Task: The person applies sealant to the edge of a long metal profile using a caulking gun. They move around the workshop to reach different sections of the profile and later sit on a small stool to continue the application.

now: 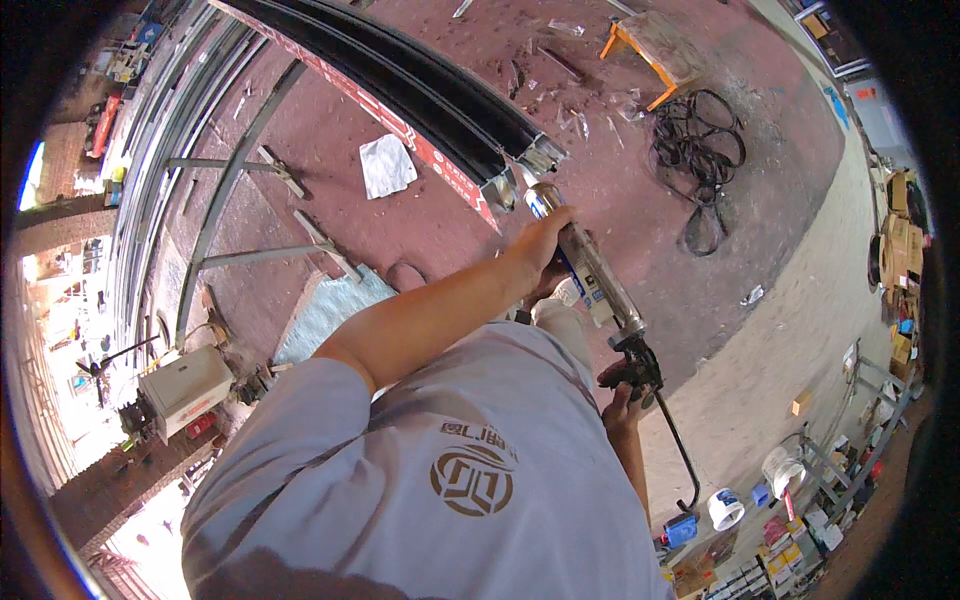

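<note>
A caulking gun (618, 305) with a long sealant tube in its barrel slants across the middle of the view. My left hand (545, 243) is closed round the front part of the barrel. At the handle and trigger end, my right hand (624, 402) is closed on the grip, its fingers partly hidden. The pale nozzle (527, 178) points at the cut end of a dark metal profile (400, 75); whether it touches cannot be told. Red and white printed film (440, 163) runs along the profile's near side. The gun's bent rod (682, 450) sticks out behind my right hand.
A metal support frame (222, 215) stands left of the profile, beside long stacked bars (165, 150). White paper (386, 166) lies on the reddish floor. Coiled black cable (697, 150) and an orange-legged stool (658, 55) are at the far right. Buckets (725, 509) and boxes line the right.
</note>
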{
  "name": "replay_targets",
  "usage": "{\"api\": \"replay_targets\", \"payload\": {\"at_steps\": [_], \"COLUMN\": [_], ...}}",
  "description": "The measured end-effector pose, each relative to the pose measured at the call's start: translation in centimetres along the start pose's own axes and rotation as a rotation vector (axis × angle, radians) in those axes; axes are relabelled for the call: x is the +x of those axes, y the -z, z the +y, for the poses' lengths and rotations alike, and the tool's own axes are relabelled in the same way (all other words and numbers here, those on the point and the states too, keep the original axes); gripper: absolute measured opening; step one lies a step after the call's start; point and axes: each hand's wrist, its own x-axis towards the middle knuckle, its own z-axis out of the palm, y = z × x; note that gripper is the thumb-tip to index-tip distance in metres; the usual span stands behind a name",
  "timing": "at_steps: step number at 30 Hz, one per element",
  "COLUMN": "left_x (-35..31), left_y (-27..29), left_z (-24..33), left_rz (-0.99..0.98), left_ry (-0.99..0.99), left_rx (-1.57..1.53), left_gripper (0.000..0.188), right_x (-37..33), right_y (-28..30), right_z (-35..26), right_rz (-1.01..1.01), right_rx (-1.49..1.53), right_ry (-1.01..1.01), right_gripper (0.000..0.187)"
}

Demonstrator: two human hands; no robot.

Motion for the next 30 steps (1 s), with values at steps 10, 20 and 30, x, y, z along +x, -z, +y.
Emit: {"api": "replay_targets", "payload": {"at_steps": [10, 20, 30], "left_x": [1.0, 1.0, 1.9], "left_y": [0.1, -0.3, 0.2], "left_z": [-1.1, -1.4, -1.8], "left_rz": [-0.093, -0.033, -0.061], "left_ry": [0.037, 0.050, 0.033], "left_rx": [0.025, 0.028, 0.078], "left_gripper": [0.028, 0.035, 0.033], "right_x": [-0.8, -1.4, -1.3], "right_y": [0.3, -0.1, -0.2], "right_z": [-0.1, 0.7, 0.7], "right_rz": [0.022, 0.067, 0.057], "right_rx": [-0.041, 0.108, 0.102], "right_ry": [-0.060, -0.101, -0.058], "right_gripper": [0.053, 0.050, 0.048]}}
